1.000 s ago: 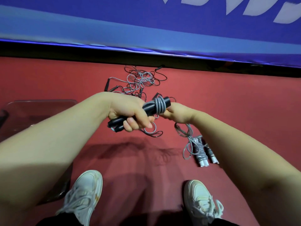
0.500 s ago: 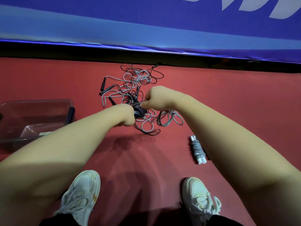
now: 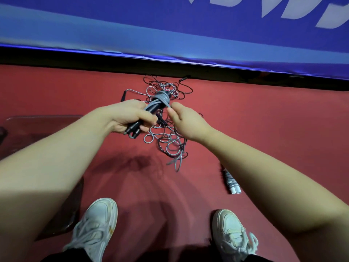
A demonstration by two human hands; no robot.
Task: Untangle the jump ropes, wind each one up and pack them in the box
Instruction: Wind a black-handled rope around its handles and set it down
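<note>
— Since half a second ago, what has shifted?

— Both hands have come apart and lifted off the pile. Then they were knuckles-up and pressed together over it; now the left hand (image 3: 130,118), at the centre of the frame, has turned so the pair of black handles (image 3: 151,108) shows, slanting up and to the right.

— How is it holding them?

— Fingers curled tight round the lower half of both. A grey rope (image 3: 162,97) is wound in several turns round their upper end.

— And the right hand (image 3: 186,122)?

— Just right of the handles, thumb and forefinger pinching a strand of that grey rope where it leaves the coil.

— The rest of the ropes?

— A tangle of ropes (image 3: 168,142), grey and dark, lies on the red floor (image 3: 264,120) below and behind the hands. One wound rope (image 3: 231,183) with pale handles lies lower right, beside the right forearm. The clear box (image 3: 45,120) sits at the left edge, mostly behind the left arm.

— Any writing?

— White lettering on the blue banner (image 3: 132,25) along the top, cropped and unreadable. Dark marks on the pale handles are too small to read.
</note>
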